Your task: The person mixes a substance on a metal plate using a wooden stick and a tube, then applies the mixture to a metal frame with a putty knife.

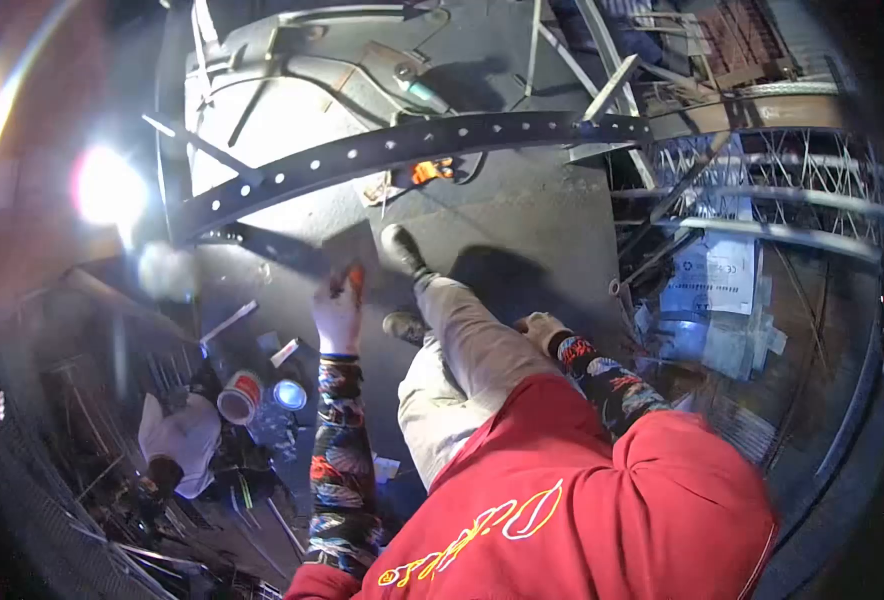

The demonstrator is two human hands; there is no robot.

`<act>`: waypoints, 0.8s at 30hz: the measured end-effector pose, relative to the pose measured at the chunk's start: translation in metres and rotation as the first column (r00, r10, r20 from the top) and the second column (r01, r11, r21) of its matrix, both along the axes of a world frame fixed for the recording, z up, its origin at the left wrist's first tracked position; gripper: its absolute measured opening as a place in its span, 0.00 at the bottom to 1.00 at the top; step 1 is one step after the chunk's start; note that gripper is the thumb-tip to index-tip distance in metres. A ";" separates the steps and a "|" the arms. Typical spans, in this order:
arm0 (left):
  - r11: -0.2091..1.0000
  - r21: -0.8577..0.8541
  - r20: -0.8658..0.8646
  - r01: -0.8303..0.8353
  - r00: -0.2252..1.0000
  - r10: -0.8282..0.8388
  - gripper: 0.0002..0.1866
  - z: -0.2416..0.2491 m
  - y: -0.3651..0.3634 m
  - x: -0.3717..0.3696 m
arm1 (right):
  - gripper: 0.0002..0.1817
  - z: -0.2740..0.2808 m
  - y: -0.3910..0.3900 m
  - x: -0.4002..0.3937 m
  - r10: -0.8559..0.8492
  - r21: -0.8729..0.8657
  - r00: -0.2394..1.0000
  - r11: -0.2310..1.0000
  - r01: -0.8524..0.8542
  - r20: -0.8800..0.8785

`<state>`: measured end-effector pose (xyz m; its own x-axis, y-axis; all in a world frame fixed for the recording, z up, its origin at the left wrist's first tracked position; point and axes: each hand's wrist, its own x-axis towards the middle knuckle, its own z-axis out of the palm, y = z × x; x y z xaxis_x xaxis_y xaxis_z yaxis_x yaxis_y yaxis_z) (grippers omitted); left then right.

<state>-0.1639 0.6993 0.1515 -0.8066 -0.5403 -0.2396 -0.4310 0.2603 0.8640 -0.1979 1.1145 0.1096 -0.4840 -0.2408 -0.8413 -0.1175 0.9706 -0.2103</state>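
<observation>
My left hand (340,308) is stretched forward over the dark floor, its fingers bent and red and dark at the ends. They close around something I cannot make out. A dark rectangular patch lies just beyond the fingertips. Beside my thigh hangs my right hand (542,331), fingers curled, with no object showing in it. Patterned sleeves cover both forearms. Ahead of both hands, a long dark steel bar (407,143) with a row of holes spans the view, curved by the lens. Just behind the bar is a small bright orange object (432,172).
A teal power tool (420,90) lies beyond the bar. Thin metal legs rise around it. Welded metal trusses (782,195) are stacked at right, above a white printed sack (707,275). Cans, including a red-and-white one (240,395), stand at left near scattered metal rods. A glaring lamp (109,190) shines there.
</observation>
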 end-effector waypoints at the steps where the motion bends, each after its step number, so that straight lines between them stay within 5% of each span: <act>1: 0.993 -0.112 0.040 0.022 0.999 -0.018 0.12 -0.001 -0.003 -0.021 | 0.19 0.012 0.007 -0.008 -0.003 0.004 1.000 1.000 0.003 -0.005; 5: 0.981 -0.171 -0.200 -0.088 0.978 0.053 0.13 0.016 0.003 -0.110 | 0.15 0.021 0.074 -0.032 0.154 0.219 0.962 0.970 -0.104 -0.225; 8: 0.916 -0.379 -0.309 -0.129 0.951 0.006 0.12 0.020 -0.007 -0.168 | 0.16 0.080 0.058 -0.084 0.034 0.069 0.936 0.998 -0.011 -0.351; 10: 0.810 -0.586 -0.224 -0.028 0.966 -0.129 0.13 0.013 -0.016 -0.205 | 0.20 0.085 0.053 -0.133 0.001 -0.059 0.891 0.998 -0.031 -0.453; 13: 0.759 -0.648 -0.105 0.068 0.979 -0.177 0.15 -0.027 -0.016 -0.251 | 0.23 0.116 0.021 -0.242 -0.040 -0.300 0.796 0.936 -0.181 -0.604; 15: 0.767 -0.637 -0.071 0.073 0.986 -0.153 0.17 -0.051 -0.013 -0.270 | 0.27 0.146 -0.023 -0.329 -0.046 -0.260 0.469 0.878 -0.402 -0.882; 16: 0.863 -0.505 0.001 0.010 1.000 -0.011 0.19 -0.040 -0.002 -0.281 | 0.29 0.138 -0.035 -0.381 -0.315 -0.611 0.651 0.735 -0.293 -0.691; 17: 0.925 -0.370 0.091 -0.084 0.988 0.126 0.20 -0.039 0.006 -0.293 | 0.29 0.124 -0.041 -0.444 -0.218 -0.452 0.526 0.811 -0.371 -0.822; 19: 0.904 -0.339 0.076 -0.260 0.950 0.302 0.18 -0.083 0.000 -0.298 | 0.21 0.095 -0.069 -0.540 -0.308 -0.541 0.599 0.802 -0.255 -0.739; 20: 0.898 -0.185 -0.099 -0.399 0.917 0.387 0.16 -0.124 -0.003 -0.291 | 0.18 0.069 -0.073 -0.590 -0.157 -0.342 0.500 0.890 -0.302 -0.851; 21: 0.862 -0.009 -0.257 -0.506 0.835 0.487 0.15 -0.156 -0.004 -0.286 | 0.16 0.047 -0.082 -0.630 -0.214 -0.364 0.645 0.925 -0.107 -0.733; 22: 0.827 -0.410 -0.165 -0.385 0.923 0.347 0.15 -0.143 -0.005 -0.285 | 0.18 -0.043 -0.062 -0.699 -0.391 -0.555 0.809 0.826 0.099 -0.438; 23: 0.847 -0.342 -0.205 -0.406 0.912 0.355 0.16 -0.133 0.000 -0.288 | 0.23 -0.161 -0.026 -0.780 -0.393 -0.648 0.892 0.744 0.163 -0.226; 24: 0.756 -0.573 -0.136 -0.317 0.946 0.293 0.16 -0.120 0.007 -0.293 | 0.25 -0.167 -0.037 -0.787 -0.175 -0.268 0.887 0.962 0.060 -0.428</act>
<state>-0.4570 0.7065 0.0319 -0.5765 -0.7853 0.2257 -0.5469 0.5761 0.6074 -0.9853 1.0776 -0.0579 -0.8293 -0.3250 -0.4545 -0.1421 0.9094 -0.3910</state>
